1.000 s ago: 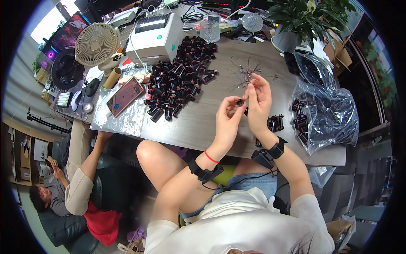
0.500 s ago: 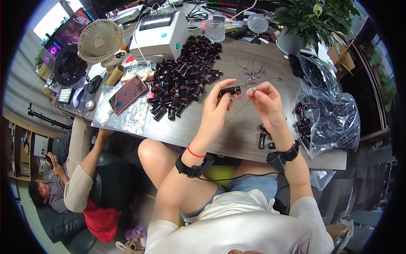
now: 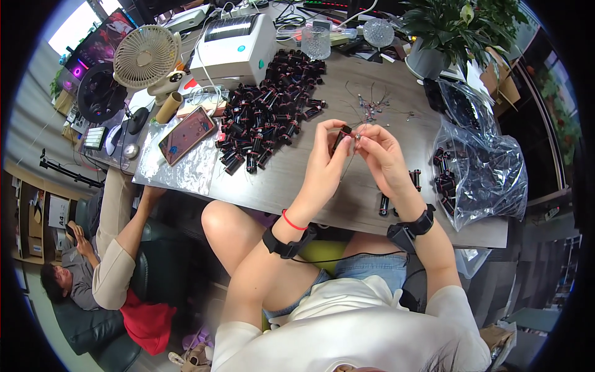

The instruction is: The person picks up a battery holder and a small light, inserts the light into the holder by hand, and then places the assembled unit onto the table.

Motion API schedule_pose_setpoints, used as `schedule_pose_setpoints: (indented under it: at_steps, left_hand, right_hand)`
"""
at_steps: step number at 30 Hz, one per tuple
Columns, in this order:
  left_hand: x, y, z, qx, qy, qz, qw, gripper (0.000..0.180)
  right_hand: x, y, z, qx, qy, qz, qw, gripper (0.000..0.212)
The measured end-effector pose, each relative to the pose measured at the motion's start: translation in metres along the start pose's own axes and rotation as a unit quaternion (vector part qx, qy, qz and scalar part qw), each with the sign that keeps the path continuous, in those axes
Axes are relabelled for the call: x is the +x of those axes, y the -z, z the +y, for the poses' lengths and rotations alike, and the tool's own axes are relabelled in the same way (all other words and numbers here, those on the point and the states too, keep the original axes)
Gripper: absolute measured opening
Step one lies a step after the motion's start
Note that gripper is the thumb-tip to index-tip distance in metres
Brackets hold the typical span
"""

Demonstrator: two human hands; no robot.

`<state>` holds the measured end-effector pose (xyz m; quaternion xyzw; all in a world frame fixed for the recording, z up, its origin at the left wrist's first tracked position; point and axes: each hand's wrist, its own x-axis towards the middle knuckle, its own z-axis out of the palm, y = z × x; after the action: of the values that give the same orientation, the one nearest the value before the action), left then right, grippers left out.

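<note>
Between the thumb and fingers of my left hand (image 3: pixel 323 155) is a small black cylindrical part (image 3: pixel 341 137) with reddish trim, now tilted upright. My right hand (image 3: pixel 384 158) pinches a tiny silvery piece with a thin wire (image 3: pixel 358 137), close against the cylinder's end. Whether the two touch is too small to tell. Beyond my hands lies a loose cluster of small wired components (image 3: pixel 370 110). A large heap of similar black cylinders (image 3: pixel 263 115) spreads to the left, and a few more cylinders (image 3: pixel 384 204) lie by my right wrist.
A clear plastic bag (image 3: pixel 489 177) with black cylinders beside it sits at the right. On the left are a phone (image 3: pixel 188 135), a fan (image 3: pixel 146 57) and a white printer (image 3: pixel 238 53). A potted plant (image 3: pixel 427 61) stands far right. Another person (image 3: pixel 83 279) reclines at left.
My hands have come together. The right hand moved left with the silvery piece to the cylinder, and the left hand turned the cylinder from nearly level to steeper.
</note>
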<state>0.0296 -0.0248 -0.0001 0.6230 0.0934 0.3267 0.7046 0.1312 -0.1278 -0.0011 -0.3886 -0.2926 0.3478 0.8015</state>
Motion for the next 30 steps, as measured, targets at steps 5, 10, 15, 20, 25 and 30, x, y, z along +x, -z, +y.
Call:
schedule_pose_setpoints:
  at_steps: [5, 10, 15, 20, 25, 30]
  left_hand:
    - [-0.006, -0.008, 0.006, 0.066, -0.033, -0.014, 0.997, 0.018]
    - [-0.007, -0.004, 0.015, 0.144, -0.061, -0.084, 0.984, 0.018]
    - [-0.005, -0.001, 0.019, 0.182, -0.052, -0.095, 0.977, 0.019]
    - [-0.003, 0.0, 0.016, 0.254, -0.117, -0.088, 0.956, 0.022]
    - [-0.006, 0.0, 0.016, 0.279, -0.115, -0.084, 0.95, 0.026]
    - [-0.012, -0.003, 0.015, 0.309, -0.168, -0.046, 0.935, 0.031]
  right_hand:
    - [-0.003, -0.005, -0.005, -0.123, 0.057, 0.037, 0.99, 0.001]
    - [-0.007, -0.011, -0.009, -0.243, 0.114, 0.043, 0.962, 0.003]
    - [-0.007, -0.014, -0.019, -0.451, 0.225, 0.057, 0.862, 0.005]
    - [-0.005, -0.019, -0.035, -0.511, 0.226, 0.037, 0.828, 0.007]
    - [-0.006, -0.015, -0.034, -0.516, 0.222, 0.022, 0.827, 0.008]
    - [-0.003, -0.013, -0.029, -0.469, 0.232, 0.018, 0.852, 0.007]
